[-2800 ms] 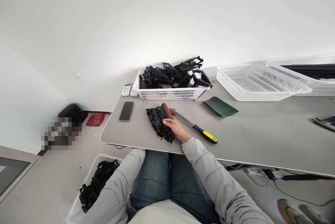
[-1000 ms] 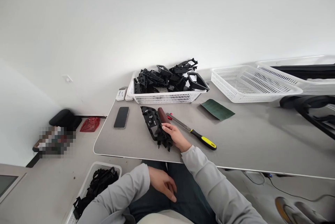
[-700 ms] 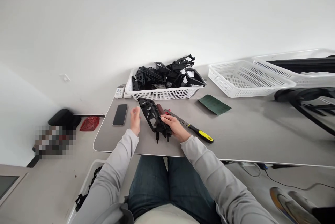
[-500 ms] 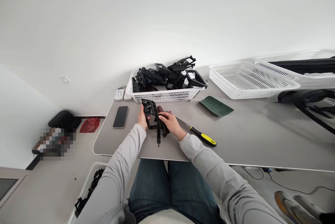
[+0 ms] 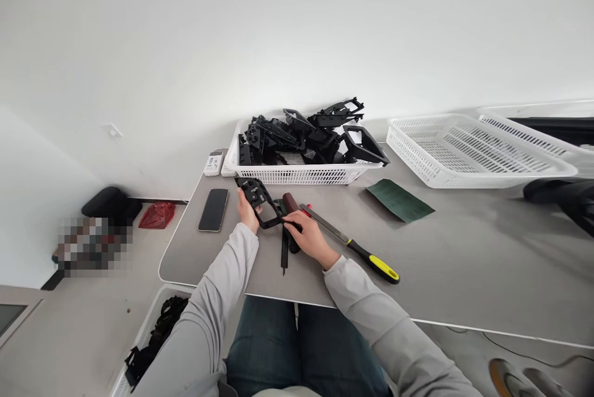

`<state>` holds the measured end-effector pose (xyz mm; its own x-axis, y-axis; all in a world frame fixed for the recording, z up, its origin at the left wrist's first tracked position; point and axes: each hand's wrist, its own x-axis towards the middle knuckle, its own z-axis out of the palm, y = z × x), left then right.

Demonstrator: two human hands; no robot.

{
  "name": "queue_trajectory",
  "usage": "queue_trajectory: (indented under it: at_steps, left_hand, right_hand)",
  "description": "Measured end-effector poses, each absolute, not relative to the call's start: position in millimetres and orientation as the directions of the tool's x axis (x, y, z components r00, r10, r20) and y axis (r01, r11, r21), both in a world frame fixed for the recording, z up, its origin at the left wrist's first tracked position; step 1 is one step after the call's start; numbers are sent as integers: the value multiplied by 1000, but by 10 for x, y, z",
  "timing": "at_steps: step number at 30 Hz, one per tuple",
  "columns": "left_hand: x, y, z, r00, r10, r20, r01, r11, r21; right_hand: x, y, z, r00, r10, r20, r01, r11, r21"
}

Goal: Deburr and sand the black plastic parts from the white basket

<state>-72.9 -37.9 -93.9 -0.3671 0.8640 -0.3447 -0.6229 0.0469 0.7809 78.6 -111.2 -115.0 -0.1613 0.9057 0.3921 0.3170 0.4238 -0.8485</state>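
My left hand is closed around the left side of a black plastic frame, lifted above the table and tilted. My right hand pinches the frame's lower right end between thumb and fingers. Whether a smaller piece is also in that pinch is hidden. Below the frame lie a narrow black strip and a dark reddish-brown cylindrical thing, partly covered by my right hand. A file with a yellow and black handle rests on the table just right of that hand.
Behind my hands stands a white basket heaped with black plastic parts. Another white basket is further right, with a green sheet in front. A phone lies left on the table; a basket of black parts stands below.
The frame has turned in my hands, its upper end swinging left and its lower right end coming to my right fingers. The whole view has shifted slightly.
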Motion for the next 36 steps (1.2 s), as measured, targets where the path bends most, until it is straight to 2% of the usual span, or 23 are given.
queue_trajectory:
  at_steps: [2,6,13,18,22,25,27,32,36]
  left_hand:
    - [-731,-381,-928,-389,848,-360,-633,39,773]
    - [-699,-417,-946,-405,836,-370,-644,26,764]
    - [-703,-437,-959,-433,817,-380,-654,5,757]
    - [-649,-463,-937,-453,810,-373,-617,17,787]
    - [-587,-512,-908,-444,823,-356,-611,13,792]
    - [-554,-546,-879,-434,829,-352,-596,28,802]
    - [-535,-563,-861,-431,841,-326,-575,23,818]
    - [-513,-572,-818,-440,844,-306,-576,-3,818]
    - [-528,-568,-806,-453,830,-326,-584,0,811]
  right_hand:
    - [776,-1108,-1137,-133,920,369,295,392,-871]
    - [740,-1102,-1135,59,925,375,266,347,-899]
    - [722,-1195,-1150,-105,876,471,352,476,-806]
    - [703,-1261,-1149,-193,773,604,418,622,-662]
    - [655,-1258,-1176,-338,744,577,561,651,-511]
    - [651,-1235,-1193,-364,747,557,677,623,-392]
    - [669,-1219,-1191,-366,737,568,698,621,-356]
    - [700,-1195,-1153,-359,712,603,650,655,-386]
    - [679,-1165,-1161,-281,736,616,586,640,-497]
